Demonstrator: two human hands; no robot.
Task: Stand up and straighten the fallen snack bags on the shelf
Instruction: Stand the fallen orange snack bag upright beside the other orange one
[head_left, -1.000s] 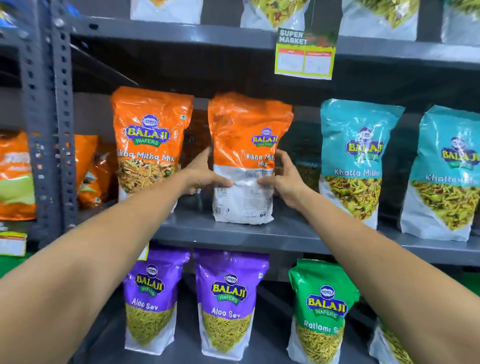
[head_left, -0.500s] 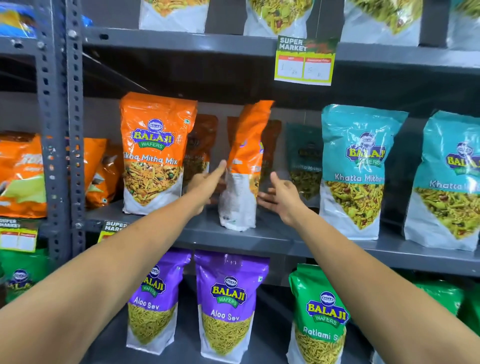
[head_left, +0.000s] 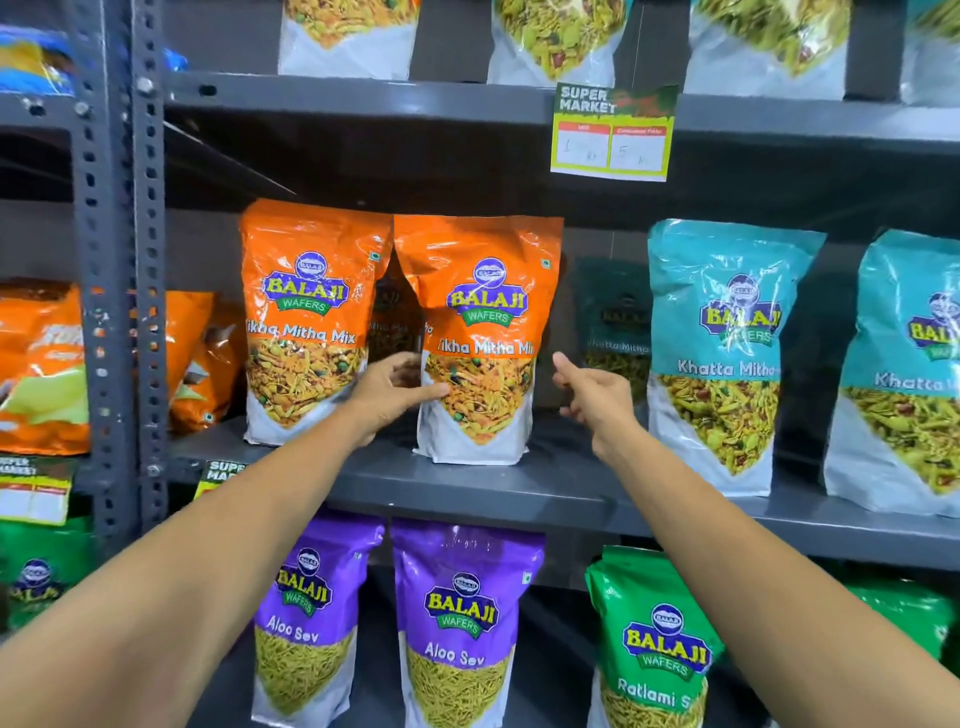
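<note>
Pinching left edge of orange bag (head_left: 480, 338) with left hand (head_left: 387, 392), thumb lying on front, fingers wrapping behind. Hovering right hand (head_left: 592, 395) just beside right edge, fingers loosely spread, touching nothing. Standing upright on middle shelf (head_left: 519, 491), top corner meeting neighbouring orange bag (head_left: 306, 322).

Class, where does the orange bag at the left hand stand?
Head view, centre: the orange bag stands on the middle shelf, between its orange twin and a teal bag.
</note>
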